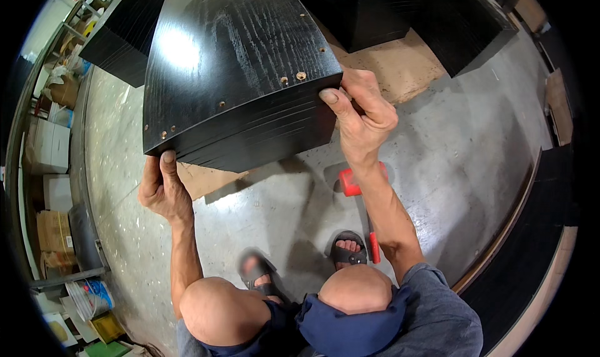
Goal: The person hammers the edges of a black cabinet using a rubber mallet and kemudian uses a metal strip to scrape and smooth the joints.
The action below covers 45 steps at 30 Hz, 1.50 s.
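Observation:
A stack of black wood-grain panels (256, 132) stands before me, the thin edges of several boards facing me. The top panel (250, 51) has small drilled holes along its near edge and right side, and a bright glare spot at its left. At the near left corner my left hand (165, 191) is closed on this panel, thumb against the edge and fingers partly hidden below. My right hand (365, 113) pinches the near right corner, with its thumb on the front edge and the other fingers curled at the side.
A mallet with a red head (354, 179) and red grip lies on the grey floor (281, 201), partly behind my right forearm. More black panel stacks (387, 13) stand beyond on brown cardboard (397, 63). Shelves with boxes (53, 232) line the left; dark boards (531, 232) lie right.

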Tool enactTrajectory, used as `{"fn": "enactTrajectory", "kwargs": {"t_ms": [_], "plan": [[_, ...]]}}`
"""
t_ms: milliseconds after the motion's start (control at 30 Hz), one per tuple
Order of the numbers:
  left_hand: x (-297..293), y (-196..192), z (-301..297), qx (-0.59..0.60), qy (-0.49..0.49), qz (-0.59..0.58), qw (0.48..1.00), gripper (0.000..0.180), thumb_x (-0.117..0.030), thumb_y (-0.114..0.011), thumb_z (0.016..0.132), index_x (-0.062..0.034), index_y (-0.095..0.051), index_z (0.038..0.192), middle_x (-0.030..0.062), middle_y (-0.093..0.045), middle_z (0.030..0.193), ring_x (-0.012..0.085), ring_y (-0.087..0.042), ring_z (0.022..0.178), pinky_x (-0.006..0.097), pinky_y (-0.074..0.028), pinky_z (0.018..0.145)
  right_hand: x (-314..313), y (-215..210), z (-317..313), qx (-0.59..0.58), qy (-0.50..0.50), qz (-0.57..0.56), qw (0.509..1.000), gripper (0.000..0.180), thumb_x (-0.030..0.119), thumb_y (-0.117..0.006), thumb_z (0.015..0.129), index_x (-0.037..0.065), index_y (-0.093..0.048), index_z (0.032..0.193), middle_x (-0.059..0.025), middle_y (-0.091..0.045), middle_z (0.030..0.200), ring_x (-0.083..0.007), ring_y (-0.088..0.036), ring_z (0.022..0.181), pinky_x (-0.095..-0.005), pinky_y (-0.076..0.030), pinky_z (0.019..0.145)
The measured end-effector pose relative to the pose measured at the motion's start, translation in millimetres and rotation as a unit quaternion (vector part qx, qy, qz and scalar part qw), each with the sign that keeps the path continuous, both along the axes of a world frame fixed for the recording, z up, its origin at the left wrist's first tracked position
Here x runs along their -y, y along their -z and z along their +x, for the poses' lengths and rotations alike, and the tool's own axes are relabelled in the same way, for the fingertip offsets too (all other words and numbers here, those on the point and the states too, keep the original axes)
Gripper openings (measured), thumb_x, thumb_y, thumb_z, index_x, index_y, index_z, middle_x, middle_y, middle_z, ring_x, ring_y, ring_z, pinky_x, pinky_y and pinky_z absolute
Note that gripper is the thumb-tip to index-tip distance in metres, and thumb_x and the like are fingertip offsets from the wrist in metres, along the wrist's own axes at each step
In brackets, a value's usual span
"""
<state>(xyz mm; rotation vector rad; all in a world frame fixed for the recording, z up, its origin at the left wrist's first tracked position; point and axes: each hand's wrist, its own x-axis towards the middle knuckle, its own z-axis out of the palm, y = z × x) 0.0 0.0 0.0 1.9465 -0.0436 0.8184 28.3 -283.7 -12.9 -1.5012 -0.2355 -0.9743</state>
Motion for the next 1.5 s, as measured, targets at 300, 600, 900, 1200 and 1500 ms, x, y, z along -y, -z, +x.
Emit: {"fn": "enactTrajectory", "kwargs": {"t_ms": [300, 600, 900, 1200, 1500], "plan": [[-1, 31, 12, 0.022, 0.114, -0.126, 0.985, 0.038, -0.019, -0.063, 0.095, 0.0065, -0.059, 0.123, 0.0073, -0.065, 0.108, 0.0106, -0.056, 0.094, 0.024, -0.044, 0.086, -1, 15, -4, -0.048, -0.035, -0.007, 0.998, 0.044, 0.011, -0.076, 0.079, -0.003, -0.064, 0.119, -0.0125, -0.064, 0.122, -0.0226, -0.056, 0.11, -0.0329, -0.044, 0.096], [1, 14, 6, -0.01, 0.068, 0.008, 0.998, 0.039, -0.023, -0.063, 0.095, 0.0052, -0.061, 0.121, 0.007, -0.066, 0.102, 0.0119, -0.056, 0.092, 0.026, -0.045, 0.084, 4, 10, -2, -0.063, -0.049, -0.032, 0.996, 0.045, 0.014, -0.076, 0.079, -0.002, -0.064, 0.119, -0.0132, -0.065, 0.12, -0.0232, -0.058, 0.108, -0.0324, -0.044, 0.095], [-6, 18, 6, 0.018, 0.025, 0.089, 0.996, 0.034, -0.022, -0.065, 0.094, 0.0027, -0.065, 0.117, 0.0036, -0.068, 0.09, 0.0077, -0.054, 0.079, 0.022, -0.045, 0.072, -1, 8, -3, -0.034, 0.021, -0.051, 0.998, 0.04, 0.017, -0.078, 0.077, 0.0, -0.069, 0.113, -0.0095, -0.071, 0.106, -0.0199, -0.06, 0.097, -0.0309, -0.049, 0.083], [-4, 19, 4, -0.019, 0.093, -0.032, 0.995, 0.04, -0.02, -0.067, 0.092, 0.0059, -0.061, 0.121, 0.0093, -0.067, 0.104, 0.0126, -0.058, 0.093, 0.027, -0.046, 0.086, -2, 20, -3, -0.059, -0.062, 0.014, 0.996, 0.047, 0.013, -0.076, 0.078, -0.001, -0.063, 0.121, -0.0154, -0.062, 0.125, -0.024, -0.057, 0.115, -0.0335, -0.044, 0.098], [-1, 25, 4, -0.031, 0.084, 0.001, 0.996, 0.036, -0.019, -0.068, 0.091, 0.0045, -0.063, 0.118, 0.007, -0.067, 0.098, 0.0108, -0.058, 0.088, 0.024, -0.047, 0.084, 9, 16, -1, -0.065, -0.065, -0.053, 0.994, 0.048, 0.016, -0.078, 0.076, -0.002, -0.064, 0.119, -0.0165, -0.063, 0.124, -0.0245, -0.059, 0.114, -0.0331, -0.046, 0.097]]}}
